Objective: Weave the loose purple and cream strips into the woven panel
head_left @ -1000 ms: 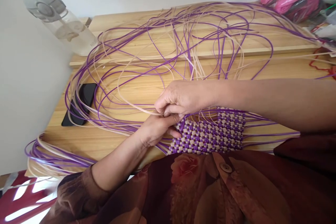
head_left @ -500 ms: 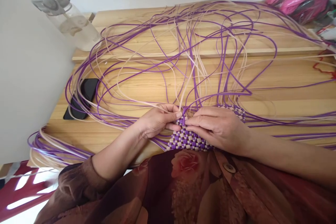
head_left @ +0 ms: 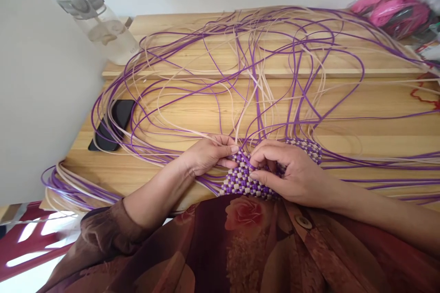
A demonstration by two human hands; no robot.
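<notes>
A woven piece (head_left: 242, 178) in purple and cream checks lies at the table's front edge, against the patterned clothing. My left hand (head_left: 209, 155) pinches its upper left edge between thumb and fingers, at the foot of a cream strand (head_left: 239, 126). On the other side my right hand (head_left: 287, 169) is curled over the weave, with a purple strand (head_left: 246, 160) at its thumb and forefinger. That short purple length slants from the left fingertips to the right ones. Part of the weave is hidden under the right hand; more of it (head_left: 305, 149) shows beyond the knuckles.
Long loose purple and cream strands (head_left: 192, 32) loop across the wooden table (head_left: 192, 110) and its raised back ledge. A black phone (head_left: 113, 123) lies under them at left. A clear bottle (head_left: 110, 36) stands behind it. A plastic bag with pink contents (head_left: 392, 7) sits back right.
My right hand has shifted slightly right and its fingers have curled, drawing the purple strand aslant to the right. The left hand keeps its place on the weave. The view has shifted slightly.
</notes>
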